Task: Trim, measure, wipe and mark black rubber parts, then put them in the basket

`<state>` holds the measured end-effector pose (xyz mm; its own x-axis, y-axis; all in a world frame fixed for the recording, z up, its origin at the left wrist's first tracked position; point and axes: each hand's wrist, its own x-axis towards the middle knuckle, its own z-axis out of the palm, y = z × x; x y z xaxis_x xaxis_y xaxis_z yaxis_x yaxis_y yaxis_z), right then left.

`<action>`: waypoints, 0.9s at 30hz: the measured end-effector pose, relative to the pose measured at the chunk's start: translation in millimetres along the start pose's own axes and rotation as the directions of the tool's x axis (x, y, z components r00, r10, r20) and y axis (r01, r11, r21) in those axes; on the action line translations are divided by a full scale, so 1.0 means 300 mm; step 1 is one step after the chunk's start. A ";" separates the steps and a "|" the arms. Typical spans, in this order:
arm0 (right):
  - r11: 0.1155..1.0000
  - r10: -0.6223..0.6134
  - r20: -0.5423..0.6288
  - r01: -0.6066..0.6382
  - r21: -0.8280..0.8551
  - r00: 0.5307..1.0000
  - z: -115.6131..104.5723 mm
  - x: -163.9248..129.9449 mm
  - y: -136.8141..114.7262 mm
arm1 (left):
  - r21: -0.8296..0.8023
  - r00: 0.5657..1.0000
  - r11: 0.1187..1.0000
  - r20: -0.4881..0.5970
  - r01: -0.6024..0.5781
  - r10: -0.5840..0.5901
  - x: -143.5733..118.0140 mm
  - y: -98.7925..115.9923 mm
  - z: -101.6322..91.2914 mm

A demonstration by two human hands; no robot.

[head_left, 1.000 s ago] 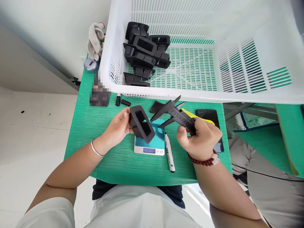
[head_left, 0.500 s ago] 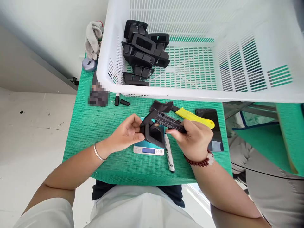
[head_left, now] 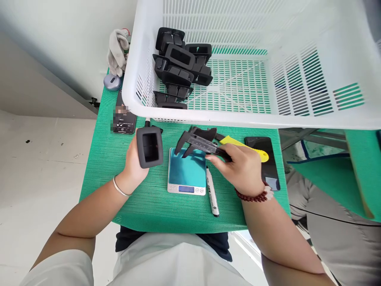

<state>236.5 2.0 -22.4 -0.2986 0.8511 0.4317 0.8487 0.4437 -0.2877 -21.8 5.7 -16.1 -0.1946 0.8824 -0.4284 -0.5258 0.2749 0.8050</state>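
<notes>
My left hand is closed on a black plastic housing, a rounded rectangular frame around a deep opening that faces up. Most of those fingers are hidden behind it. In my right hand is a black vernier caliper, its jaws pointing left and slightly apart with nothing between them. Below the jaws lies a small digital scale with a shiny blue plate. A white marker rests along the scale's right side.
A large white plastic basket holds several similar black housings at its left. A yellow-handled knife and a dark phone lie near my right hand. Another phone, a rounded grey case and gloves are at the left.
My left hand has moved left with the housing, away from the caliper, and turned its opening upward. The caliper has shifted slightly left, and the scale's plate is uncovered.
</notes>
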 end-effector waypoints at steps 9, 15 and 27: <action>0.997 -0.059 0.078 0.055 0.047 0.995 0.061 0.031 -0.007 | -0.086 0.994 0.995 -0.094 0.045 -0.053 0.003 0.007 0.013; 0.989 0.149 -0.040 -0.150 -0.020 0.988 0.070 0.042 0.006 | -0.007 0.999 1.000 -0.041 -0.018 0.018 0.015 -0.010 -0.002; 0.963 0.140 -0.149 -0.099 0.249 0.979 0.049 0.034 -0.007 | 0.178 0.942 0.984 0.330 -0.001 -0.059 -0.025 -0.013 0.021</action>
<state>225.2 13.8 -29.9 -0.1091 0.8535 0.5095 0.7385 0.4127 -0.5332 -13.1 0.2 -13.5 0.1211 0.9412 -0.3154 -0.3699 0.3377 0.8656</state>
